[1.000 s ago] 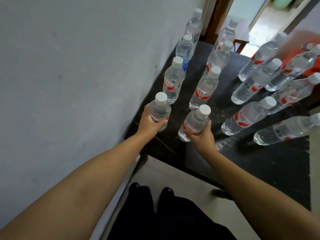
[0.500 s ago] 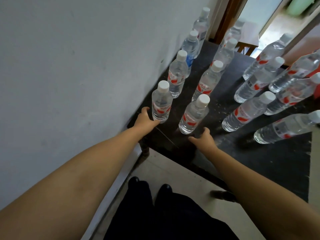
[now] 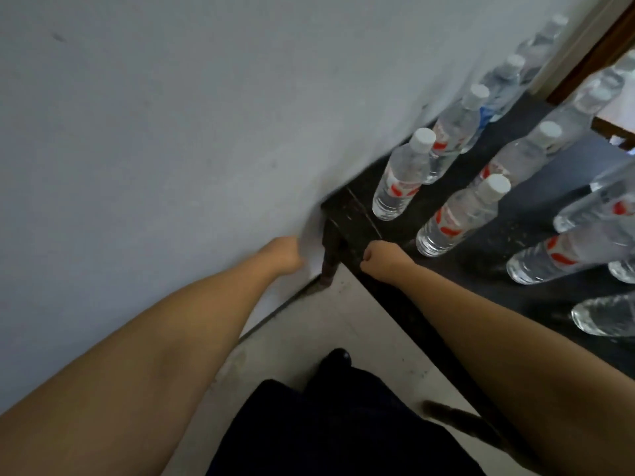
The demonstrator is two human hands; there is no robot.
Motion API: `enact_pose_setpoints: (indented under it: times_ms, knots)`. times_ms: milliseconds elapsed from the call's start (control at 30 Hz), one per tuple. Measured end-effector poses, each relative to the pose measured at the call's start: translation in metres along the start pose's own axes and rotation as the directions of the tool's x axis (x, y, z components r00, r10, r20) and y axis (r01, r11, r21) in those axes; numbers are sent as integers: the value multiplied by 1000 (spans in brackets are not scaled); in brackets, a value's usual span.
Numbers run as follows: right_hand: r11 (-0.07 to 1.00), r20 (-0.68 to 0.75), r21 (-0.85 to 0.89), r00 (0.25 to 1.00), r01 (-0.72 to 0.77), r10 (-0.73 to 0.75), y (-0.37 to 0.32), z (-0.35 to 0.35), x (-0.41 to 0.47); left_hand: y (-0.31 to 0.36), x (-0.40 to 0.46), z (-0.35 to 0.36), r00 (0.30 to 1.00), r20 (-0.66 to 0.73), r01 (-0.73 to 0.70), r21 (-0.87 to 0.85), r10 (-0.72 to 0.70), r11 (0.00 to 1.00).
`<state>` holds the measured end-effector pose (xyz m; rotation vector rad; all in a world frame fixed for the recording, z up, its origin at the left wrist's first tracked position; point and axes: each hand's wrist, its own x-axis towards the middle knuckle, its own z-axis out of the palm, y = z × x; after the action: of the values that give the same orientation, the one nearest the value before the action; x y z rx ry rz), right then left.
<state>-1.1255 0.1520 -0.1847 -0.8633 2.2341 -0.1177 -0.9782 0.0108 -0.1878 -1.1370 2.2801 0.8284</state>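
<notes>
Several clear water bottles with white caps and red labels stand in rows on a dark table (image 3: 481, 266). Nearest me are one bottle by the wall (image 3: 400, 180) and one bottle to its right (image 3: 460, 218); both stand free. My left hand (image 3: 285, 255) is off the table, beside the wall and left of the table leg (image 3: 330, 255); it is blurred and its fingers do not show. My right hand (image 3: 381, 259) is at the table's front corner, fingers curled in, holding nothing, a short way from the nearer bottle.
A grey wall (image 3: 171, 132) runs along the left, touching the table's side. More bottles fill the right part of the table (image 3: 556, 255). A wooden door frame (image 3: 598, 49) is behind. My dark trousers (image 3: 326, 427) and a shoe (image 3: 338, 359) are over the pale floor.
Both hands let go of the two front bottles, which stay standing, and drew back to the table's front corner. The view swung to the left.
</notes>
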Motion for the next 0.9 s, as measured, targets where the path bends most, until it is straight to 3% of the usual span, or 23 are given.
enact_pose_setpoints:
  times_ms: [100, 233, 533, 700, 900]
  knots:
    - [992, -2, -78, 995, 99, -100, -37, 11, -1, -31, -21, -2, 997, -39, 60, -35, -61, 998]
    - [946, 111, -228, 972, 229, -208, -89, 46, -12, -87, -65, 10, 990, -36, 132, -148, -139, 980]
    - [739, 357, -448, 859, 503, -368, -184, 153, -77, -219, -192, 72, 904, -51, 381, -357, -425, 853]
    - [572, 485, -520, 771, 634, -414, -211, 202, -113, -255, -258, 118, 834, -59, 461, -475, -549, 750]
    - [256, 624, -609, 653, 751, -430, -234, 248, -157, -263, -322, 182, 654, -24, 538, -688, -756, 487]
